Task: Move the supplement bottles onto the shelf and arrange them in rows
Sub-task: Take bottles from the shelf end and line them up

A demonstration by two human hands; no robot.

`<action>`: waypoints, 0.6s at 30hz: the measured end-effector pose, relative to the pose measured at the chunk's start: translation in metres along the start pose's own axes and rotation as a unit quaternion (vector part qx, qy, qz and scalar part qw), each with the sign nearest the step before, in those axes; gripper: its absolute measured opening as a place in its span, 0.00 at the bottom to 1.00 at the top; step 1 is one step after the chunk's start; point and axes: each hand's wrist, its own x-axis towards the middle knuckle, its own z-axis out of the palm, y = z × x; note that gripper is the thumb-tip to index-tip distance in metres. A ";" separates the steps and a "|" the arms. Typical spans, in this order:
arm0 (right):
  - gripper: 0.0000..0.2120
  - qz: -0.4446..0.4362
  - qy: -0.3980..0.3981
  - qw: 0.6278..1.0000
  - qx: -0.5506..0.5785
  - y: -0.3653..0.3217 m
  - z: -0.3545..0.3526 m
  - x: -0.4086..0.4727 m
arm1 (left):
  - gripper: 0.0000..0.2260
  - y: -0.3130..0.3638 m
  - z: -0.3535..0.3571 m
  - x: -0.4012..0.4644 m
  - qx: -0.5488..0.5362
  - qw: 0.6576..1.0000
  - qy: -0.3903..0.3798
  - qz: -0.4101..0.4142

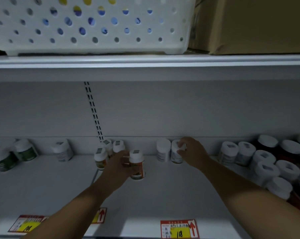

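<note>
Price tags (179,229) read 118, 108; bottle labels unreadable

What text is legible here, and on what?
"118": right price tag on the shelf edge.
"108": left price tag.
Red up arrows: right tag and middle tag; the middle tag's number is hidden by the left arm.
Small print on the tags, bottle labels and cap stickers: too blurred to read.

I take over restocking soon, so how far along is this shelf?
Partly done. Rows of white-capped bottles already stand at the right, and green-label bottles sit loosely at the left. In hand: the left hand holds an orange-label bottle; the right hand grips a white bottle's cap at the back. The middle shelf remains mostly unfilled.
</note>
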 end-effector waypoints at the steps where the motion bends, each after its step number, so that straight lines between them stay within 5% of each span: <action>1: 0.11 -0.003 0.001 1.000 -0.002 0.003 0.001 0.000 | 0.20 -0.001 -0.001 0.001 -0.002 1.000 0.008 0.000; 4: 0.11 -0.010 0.034 0.999 -0.007 0.002 -0.001 -0.006 | 0.19 -0.003 -0.002 0.003 0.019 1.000 0.017 0.001; 7: 0.07 -0.090 0.171 0.981 -0.002 -0.026 -0.003 -0.024 | 0.18 0.001 -0.006 0.004 0.060 0.998 0.026 0.017; 12: 0.20 -0.113 -0.081 0.983 0.123 -0.102 0.029 -0.063 | 0.20 0.016 -0.019 0.004 0.090 0.993 0.034 0.074; 18: 0.21 -0.061 -0.044 0.992 0.103 -0.147 0.071 -0.044 | 0.16 0.006 -0.051 0.004 0.198 0.966 0.051 0.160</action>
